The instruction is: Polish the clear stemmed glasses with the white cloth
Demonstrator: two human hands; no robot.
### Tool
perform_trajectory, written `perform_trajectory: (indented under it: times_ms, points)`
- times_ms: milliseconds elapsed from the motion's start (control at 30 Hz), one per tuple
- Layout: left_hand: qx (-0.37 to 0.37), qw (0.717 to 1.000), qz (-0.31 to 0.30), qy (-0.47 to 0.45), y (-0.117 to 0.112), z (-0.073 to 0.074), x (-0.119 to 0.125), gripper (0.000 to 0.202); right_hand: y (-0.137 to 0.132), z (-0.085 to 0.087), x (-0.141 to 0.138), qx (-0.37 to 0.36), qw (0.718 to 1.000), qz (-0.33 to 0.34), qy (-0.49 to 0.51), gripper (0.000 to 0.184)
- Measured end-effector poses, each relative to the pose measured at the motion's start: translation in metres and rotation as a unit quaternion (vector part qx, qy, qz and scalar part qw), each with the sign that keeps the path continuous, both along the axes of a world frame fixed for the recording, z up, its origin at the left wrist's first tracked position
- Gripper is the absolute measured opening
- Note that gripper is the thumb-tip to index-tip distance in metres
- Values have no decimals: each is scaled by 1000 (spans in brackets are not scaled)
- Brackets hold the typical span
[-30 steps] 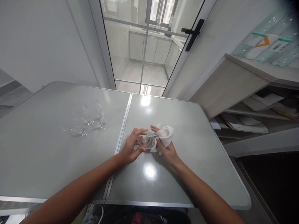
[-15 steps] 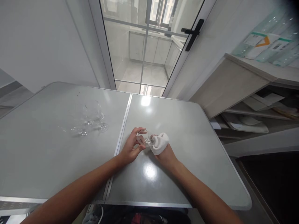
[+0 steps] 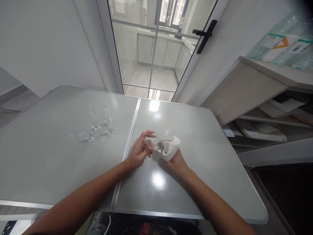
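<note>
From where I stand, the person's left hand (image 3: 141,151) curls around a clear stemmed glass (image 3: 157,148), fingers and thumb spaced about its bowl. The right hand (image 3: 176,160) is bunched in a white cloth (image 3: 172,147), which lies against the other end of the glass; its fingers are mostly hidden by the folds, so I cannot tell how tightly they grip. The glass is tilted, held between the two hands over the right half of a pale grey table (image 3: 200,176), just right of the metal strip (image 3: 133,123) across it. On the left half, more clear glasses (image 3: 96,129) stand in a loose cluster, too transparent to count. Beyond the table is a glazed door (image 3: 162,73) with a black handle (image 3: 204,35); to the right, plastic bottles (image 3: 285,49) sit on a shelf unit (image 3: 241,85).
</note>
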State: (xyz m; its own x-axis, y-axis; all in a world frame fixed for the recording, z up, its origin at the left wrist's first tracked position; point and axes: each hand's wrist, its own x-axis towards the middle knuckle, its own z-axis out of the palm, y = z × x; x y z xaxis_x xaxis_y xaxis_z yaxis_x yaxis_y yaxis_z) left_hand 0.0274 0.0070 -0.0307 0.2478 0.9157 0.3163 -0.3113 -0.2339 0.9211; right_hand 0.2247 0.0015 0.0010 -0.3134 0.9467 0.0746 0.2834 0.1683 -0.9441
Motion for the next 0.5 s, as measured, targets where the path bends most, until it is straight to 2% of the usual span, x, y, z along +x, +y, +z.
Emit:
perform_trajectory:
  times_ms: [33,100,167,233,300,367,433,500]
  points:
    - [12,1000,12,4,0,0,0,55,1,-2,0,-22,999,-25,18,28]
    - [43,998,31,22,-1,-2,-1,54,3,-5,0,-113,988,-68,87,38]
    - [88,993,40,62,-3,-2,-3,54,5,-9,1,-215,958,-88,168,47]
    - [154,980,38,123,-5,-2,-5,54,6,-13,2,-269,934,-97,216,48]
    - [231,955,40,182,-8,0,-6,56,8,-16,3,-244,941,-112,205,41]
    - [286,933,55,213,-10,2,-6,60,8,-19,4,-182,966,-113,145,30]
    - [300,926,77,216,-11,2,-6,62,8,-21,6,-130,982,-116,77,25]
    - [286,931,99,205,-10,1,-7,62,8,-20,8,-105,984,-134,48,26]
